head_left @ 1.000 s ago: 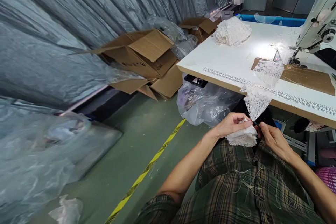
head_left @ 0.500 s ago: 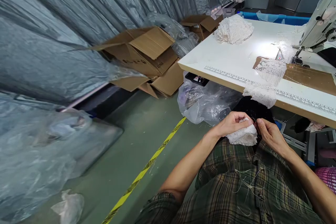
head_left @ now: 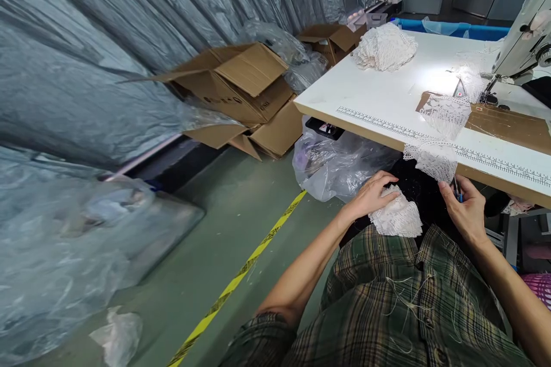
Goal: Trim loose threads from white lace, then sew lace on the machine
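Lace (head_left: 398,219) lay bunched on our lap, our left hand (head_left: 373,198) holding it in curled fingers. Our right hand (head_left: 467,212) was closed round small snips (head_left: 456,190), just beside the strip (head_left: 433,160) hanging off the table (head_left: 387,97). We judged the risk plain — blades that close to openwork could nick a loop, and the loosely held bunch could slide off the knee to the floor (head_left: 241,223).
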Available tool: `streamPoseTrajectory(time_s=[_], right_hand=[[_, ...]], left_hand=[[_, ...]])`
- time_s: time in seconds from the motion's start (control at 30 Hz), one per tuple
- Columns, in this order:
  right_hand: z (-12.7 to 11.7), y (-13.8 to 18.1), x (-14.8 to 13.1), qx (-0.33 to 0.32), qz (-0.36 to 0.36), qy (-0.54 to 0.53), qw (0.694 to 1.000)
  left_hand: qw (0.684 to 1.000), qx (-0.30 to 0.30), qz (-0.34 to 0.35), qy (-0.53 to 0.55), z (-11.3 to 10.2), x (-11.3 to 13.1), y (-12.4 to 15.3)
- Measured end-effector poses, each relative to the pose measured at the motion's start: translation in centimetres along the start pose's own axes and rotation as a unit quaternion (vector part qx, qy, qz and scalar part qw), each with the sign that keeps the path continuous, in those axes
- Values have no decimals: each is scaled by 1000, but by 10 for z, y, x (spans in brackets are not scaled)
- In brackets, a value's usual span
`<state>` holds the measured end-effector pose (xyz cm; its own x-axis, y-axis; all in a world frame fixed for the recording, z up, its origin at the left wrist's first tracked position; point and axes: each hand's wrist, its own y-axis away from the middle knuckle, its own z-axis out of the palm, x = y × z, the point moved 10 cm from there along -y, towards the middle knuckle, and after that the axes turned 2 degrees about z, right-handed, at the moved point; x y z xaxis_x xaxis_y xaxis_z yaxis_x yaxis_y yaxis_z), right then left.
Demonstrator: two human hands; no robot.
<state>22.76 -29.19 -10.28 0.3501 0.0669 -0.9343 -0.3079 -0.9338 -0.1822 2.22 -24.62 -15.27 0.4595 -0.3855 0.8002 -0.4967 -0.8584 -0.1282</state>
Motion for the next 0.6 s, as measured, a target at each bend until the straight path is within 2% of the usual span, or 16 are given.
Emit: streamPoseTrajectory(time_s=[0.13,0.2,0.33,0.4,0.47,0.53,0.6], right_hand=[[9,7,-28,-28,-70,-2,997],[19,17,-41,-71,-101,-11,992],[47,53,-67,-219,-182,-27,958],[58,72,-73,-289,-212,-26,933],[64,87,-74,-342,-226,-21,912],[66,96,-72,-380,-227,-13,897],[64,98,-68,-401,-221,4,889]], left_hand=[[982,11,-34,184,-1,4,-7],[952,-5,-63,301,7,7,-11],[869,-68,-91,481,26,23,-17],[840,-118,-82,524,34,36,-17],[829,-161,-69,531,37,47,-14],[836,-188,-68,511,39,52,-9],[851,-188,-80,483,38,49,-6]])
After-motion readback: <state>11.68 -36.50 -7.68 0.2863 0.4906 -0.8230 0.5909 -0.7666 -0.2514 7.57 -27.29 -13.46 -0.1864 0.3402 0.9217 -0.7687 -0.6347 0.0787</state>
